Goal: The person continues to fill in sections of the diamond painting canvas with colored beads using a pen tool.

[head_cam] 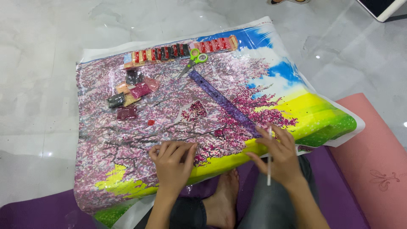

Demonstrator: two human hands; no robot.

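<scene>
Two hands at a bead canvas (127, 140): right hand (277, 154) grips white pen (269, 161), upright; left hand (171, 163) presses flat, fingers loose.

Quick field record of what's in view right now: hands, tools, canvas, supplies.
surface: diamond-painting canvas with pink tree, blue sky, yellow-green field, spread over the lap on a marble floor
left hand: flat on canvas near its lower edge, holds nothing
right hand: holds white applicator pen
ruler: purple ruler lying diagonally on canvas
tray: small bead tray mid-canvas
scissors: green-handled scissors near top
supplies: bead packets, upper left
</scene>
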